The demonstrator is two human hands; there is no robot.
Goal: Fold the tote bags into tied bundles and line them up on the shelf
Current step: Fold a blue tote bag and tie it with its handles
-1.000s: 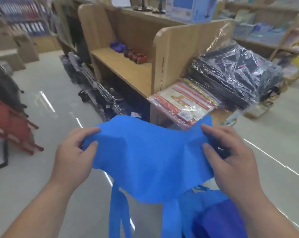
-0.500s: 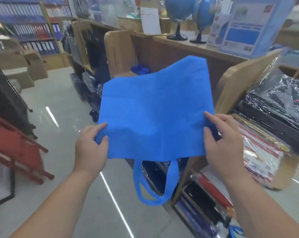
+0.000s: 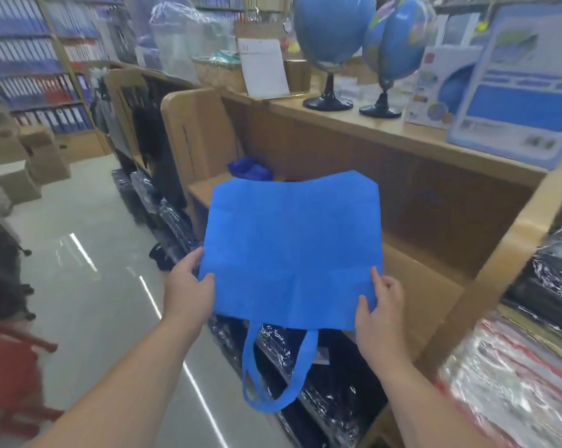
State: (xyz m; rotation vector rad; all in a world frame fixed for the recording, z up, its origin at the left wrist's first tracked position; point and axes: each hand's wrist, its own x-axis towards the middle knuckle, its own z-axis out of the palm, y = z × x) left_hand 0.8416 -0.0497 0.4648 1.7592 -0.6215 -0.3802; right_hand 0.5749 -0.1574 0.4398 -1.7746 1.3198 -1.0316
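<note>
Lowered in view since half a second earlier, the blue tote bag (image 3: 292, 247) is held stretched flat in front of a wooden shelf (image 3: 415, 279). At far left a blurred red metal frame (image 3: 11, 367) stands on a glossy grey floor (image 3: 79, 286) streaked with light. The left hand (image 3: 189, 292) pinches the bag's lower left corner, thumb on the front face and fingers curled behind. A crumpled dark blue bundle (image 3: 250, 169) lies on the shelf board, just past the bag's top left corner. The matte, non-woven fabric spreads up and away from both grips as a near-square sheet with clipped top corners, and its strap handles (image 3: 273, 376) hang in a loop between the wrists. The right hand (image 3: 378, 312) pinches the lower right corner the same way. Two globes (image 3: 331, 30) on black stands top the ledge, and at far right lie crinkled plastic-wrapped packs (image 3: 515, 399)
</note>
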